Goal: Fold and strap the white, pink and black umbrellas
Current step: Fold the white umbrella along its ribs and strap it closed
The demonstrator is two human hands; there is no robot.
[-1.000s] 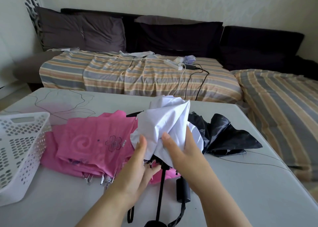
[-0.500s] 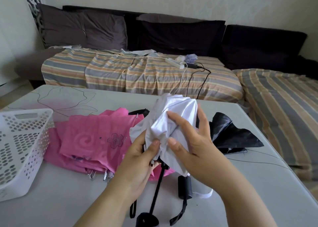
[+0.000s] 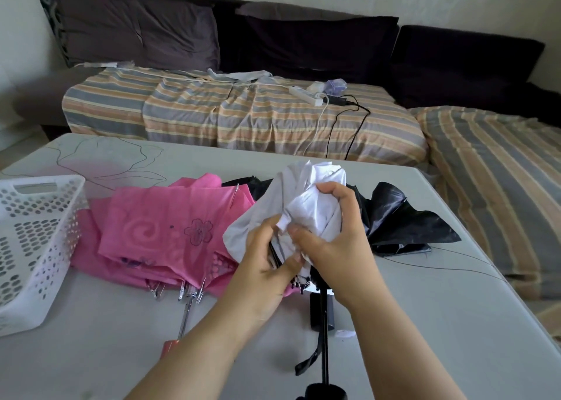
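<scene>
A: Right hand (image 3: 335, 242)?
B: Curled round the bunched canopy of the white umbrella (image 3: 306, 205), fingers over the top of the bundle, thumb pressing the cloth from the near side. Held above the table (image 3: 425, 323), canopy end pointing away, black shaft (image 3: 324, 333) running down toward the near edge.

A: Left hand (image 3: 267, 266)?
B: Just left of and touching the right, fingers pinching the lower folds of the same white cloth, beside the rib tips.

A: Outward from the hands?
B: Pink umbrella (image 3: 170, 229) flat on the table, directly left of the hands, canopy loose, metal shaft (image 3: 186, 311) pointing toward the near edge. Black umbrella (image 3: 400, 220) behind and right of the white bundle, canopy spread and crumpled on the tabletop. Black strap (image 3: 309, 361) hanging near the white umbrella's shaft.

A: Further out?
B: White perforated basket (image 3: 36, 242) at the table's left edge, near the pink cloth. Striped sofa cover (image 3: 243, 117) beyond the table, power strip (image 3: 305, 94) lying on it.
</scene>
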